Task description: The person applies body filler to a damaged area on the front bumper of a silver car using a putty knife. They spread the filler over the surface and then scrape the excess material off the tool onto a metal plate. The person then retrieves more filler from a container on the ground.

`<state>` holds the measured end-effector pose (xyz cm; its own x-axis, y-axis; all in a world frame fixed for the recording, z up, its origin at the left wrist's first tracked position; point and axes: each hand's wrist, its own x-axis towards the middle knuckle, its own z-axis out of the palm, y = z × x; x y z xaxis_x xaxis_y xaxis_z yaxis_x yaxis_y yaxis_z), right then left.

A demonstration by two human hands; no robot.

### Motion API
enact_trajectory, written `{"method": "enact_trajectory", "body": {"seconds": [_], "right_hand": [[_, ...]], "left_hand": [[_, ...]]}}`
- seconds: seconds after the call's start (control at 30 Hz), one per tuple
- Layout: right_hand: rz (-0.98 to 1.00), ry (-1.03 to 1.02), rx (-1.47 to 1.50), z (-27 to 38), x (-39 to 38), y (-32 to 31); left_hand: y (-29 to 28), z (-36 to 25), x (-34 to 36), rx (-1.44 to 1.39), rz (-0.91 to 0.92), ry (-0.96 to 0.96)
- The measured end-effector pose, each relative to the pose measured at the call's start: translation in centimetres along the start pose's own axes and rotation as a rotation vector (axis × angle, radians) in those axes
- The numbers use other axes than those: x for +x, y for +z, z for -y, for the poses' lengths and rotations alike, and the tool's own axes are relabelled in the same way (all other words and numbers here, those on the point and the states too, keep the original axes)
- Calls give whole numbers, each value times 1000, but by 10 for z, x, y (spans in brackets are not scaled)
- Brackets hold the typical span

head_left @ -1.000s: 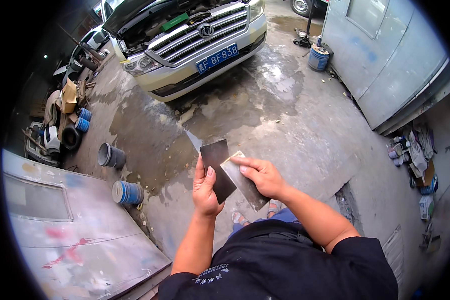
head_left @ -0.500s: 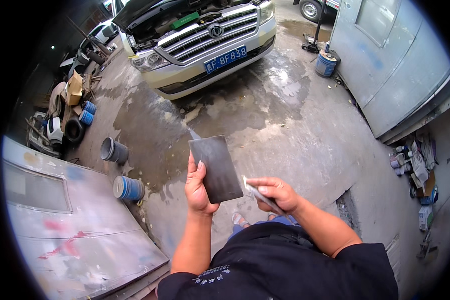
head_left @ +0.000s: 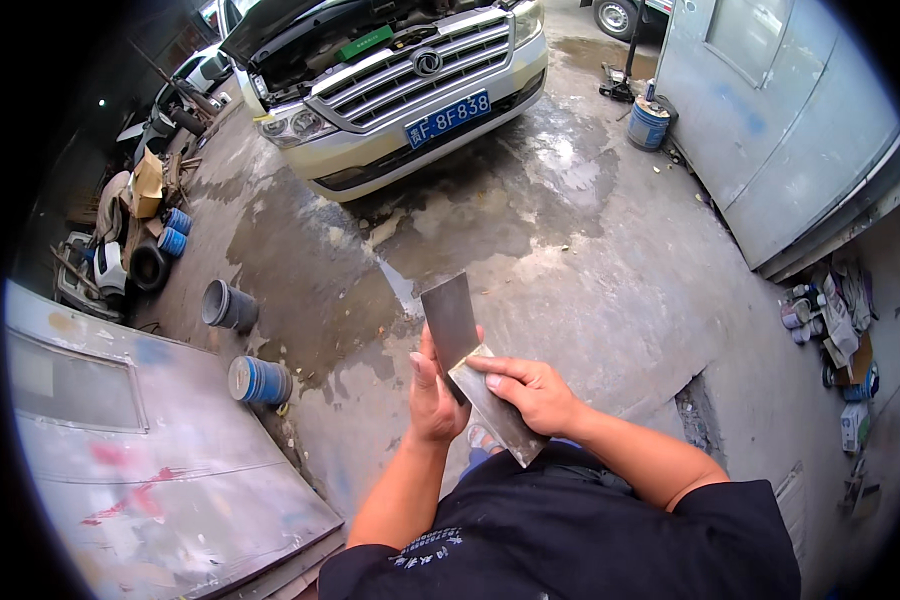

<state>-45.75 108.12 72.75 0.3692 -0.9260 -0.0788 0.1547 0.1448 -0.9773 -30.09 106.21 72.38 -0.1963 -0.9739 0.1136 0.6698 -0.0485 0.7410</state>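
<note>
My left hand (head_left: 434, 402) is closed on a dark, flat rectangular plate (head_left: 451, 316), which stands tilted in front of me with its face turned partly to the right. In my right hand (head_left: 538, 396) is a grey metal putty scraper (head_left: 502, 422), gripped between thumb and fingers. A thin strip of pale yellow paste runs along the scraper's upper edge. That edge meets or overlaps the lower right part of the plate; whether they press together I cannot tell. The scraper hides the plate's lower end.
Ahead stands a van (head_left: 370, 150) with its hood up. A grey bucket (head_left: 229, 305) and a blue bucket (head_left: 260, 380) are at left, beside a paint-marked panel (head_left: 170, 500). Another blue bucket (head_left: 648, 126) stands by a grey metal door (head_left: 790, 130). Wet patches mark the concrete.
The plate has turned, showing a narrower face, and moved right with my left hand. My right hand has brought the scraper leftward to the plate, its broad face now visible.
</note>
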Motion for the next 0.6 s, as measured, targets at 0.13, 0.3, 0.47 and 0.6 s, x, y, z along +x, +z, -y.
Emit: {"method": "enact_trajectory", "body": {"seconds": [0.13, 0.3, 0.47, 0.6], "right_hand": [[-44, -16, 160, 33, 29, -6], [-23, -1, 73, 8, 1, 12], [-184, -82, 214, 34, 46, -16], [-108, -123, -154, 3, 3, 3]], "left_hand": [[16, 11, -2, 102, -27, -16], [4, 8, -3, 50, 2, -53], [12, 5, -2, 153, 55, -91], [4, -7, 6, 57, -13, -129]]}}
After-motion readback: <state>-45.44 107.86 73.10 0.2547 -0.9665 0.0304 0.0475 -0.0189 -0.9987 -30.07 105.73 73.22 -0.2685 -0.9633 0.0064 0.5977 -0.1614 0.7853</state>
